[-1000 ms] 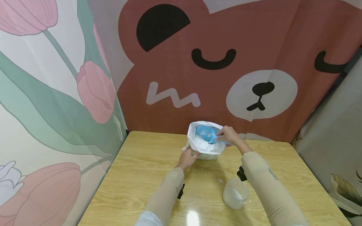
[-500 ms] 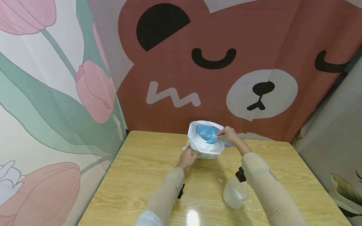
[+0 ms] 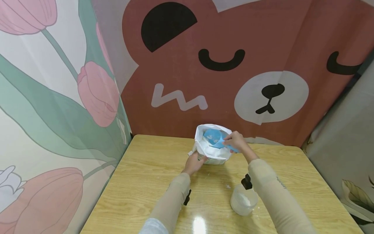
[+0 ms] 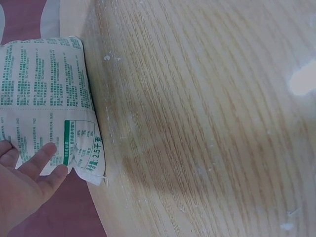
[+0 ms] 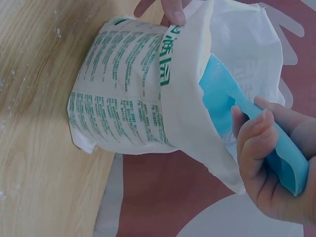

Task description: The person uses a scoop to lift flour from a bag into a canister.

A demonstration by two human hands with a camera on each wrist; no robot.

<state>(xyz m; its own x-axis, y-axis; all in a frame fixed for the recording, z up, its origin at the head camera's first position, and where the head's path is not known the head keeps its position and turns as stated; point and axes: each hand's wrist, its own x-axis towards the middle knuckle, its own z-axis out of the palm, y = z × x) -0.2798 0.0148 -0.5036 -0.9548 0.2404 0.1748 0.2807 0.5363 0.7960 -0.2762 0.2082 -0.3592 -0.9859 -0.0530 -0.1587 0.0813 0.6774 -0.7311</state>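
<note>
My right hand grips the handle of a blue scoop. The scoop's bowl is inside the open mouth of a white paper bag printed with green text. White powder shows in the bag around the scoop, and some clings to the bowl. At the bag's near left side is my left hand, its fingers spread and resting against the paper. The bag stands near the back of the table, its mouth tilted toward me.
A clear round tub with some white powder in it stands on the wooden table, under my right forearm. Specks of powder lie around it. A printed bear curtain hangs right behind the table's back edge.
The scoop's bowl has turned slightly inside the bag, so more of its hollow shows. The right forearm has shifted slightly left over the tub; the left hand keeps its place on the bag.
</note>
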